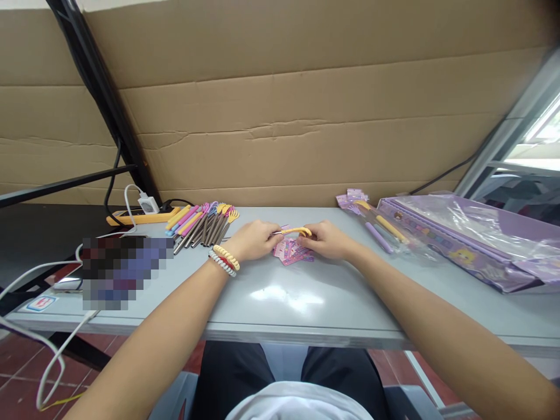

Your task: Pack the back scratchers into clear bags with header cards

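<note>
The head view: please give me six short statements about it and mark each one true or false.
1. The left hand and the right hand both hold one yellow-ended stick. True.
2. The bracelets are on the right wrist. False: they are on the left wrist.
3. Pink cards lie on the grey table. True.
4. The purple box is left of these cards. False: it is right of them.
5. A pile of sticks lies left of the left hand. True.
6. All handles in the pile are yellow. False: some are pink or purple.
</note>
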A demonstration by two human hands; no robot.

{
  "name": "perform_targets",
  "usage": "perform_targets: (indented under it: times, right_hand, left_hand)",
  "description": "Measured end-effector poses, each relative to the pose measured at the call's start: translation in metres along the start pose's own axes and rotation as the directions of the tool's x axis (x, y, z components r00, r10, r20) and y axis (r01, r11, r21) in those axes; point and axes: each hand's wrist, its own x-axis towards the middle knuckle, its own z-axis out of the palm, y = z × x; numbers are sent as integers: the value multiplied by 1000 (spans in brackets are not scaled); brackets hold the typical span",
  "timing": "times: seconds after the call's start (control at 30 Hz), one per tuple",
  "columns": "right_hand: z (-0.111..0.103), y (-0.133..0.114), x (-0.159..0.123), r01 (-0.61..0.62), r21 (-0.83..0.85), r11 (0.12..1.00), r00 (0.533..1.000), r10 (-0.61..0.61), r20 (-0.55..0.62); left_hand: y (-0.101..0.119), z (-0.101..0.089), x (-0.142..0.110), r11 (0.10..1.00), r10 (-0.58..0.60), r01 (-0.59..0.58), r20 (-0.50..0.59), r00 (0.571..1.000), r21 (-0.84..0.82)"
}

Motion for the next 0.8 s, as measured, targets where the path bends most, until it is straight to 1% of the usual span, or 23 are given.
perform_targets:
  times: [0.1,0.17,0.3,0.47,0.63,0.8]
  right_hand:
    - [0,0,0,2,12,1000,1000,-2,11]
    - [-1,-1,0,-4,9,1000,1000,4,13]
    - [-1,-2,-1,-19,-5,1000,1000,19,5]
    - [0,0,0,-27,-10,1000,999,27,22]
    - [1,1,1,-14,-4,1000,1000,14,13]
    - [1,0,0,-6,11,1000,1000,6,-1]
  left_hand:
    - [1,0,0,999,-25,25,-16,1000,-26]
    - [1,-1,0,999,-35,35,-2,999,-40]
    - [0,-2,-1,997,-34,37,32,999,-75]
    - [2,-5,-2,994,-27,28,16,1000,-108]
    - [2,-5,-1,997,-35,38,42,998,-62]
    - [0,-2,-1,997,-77,75,62,995,37]
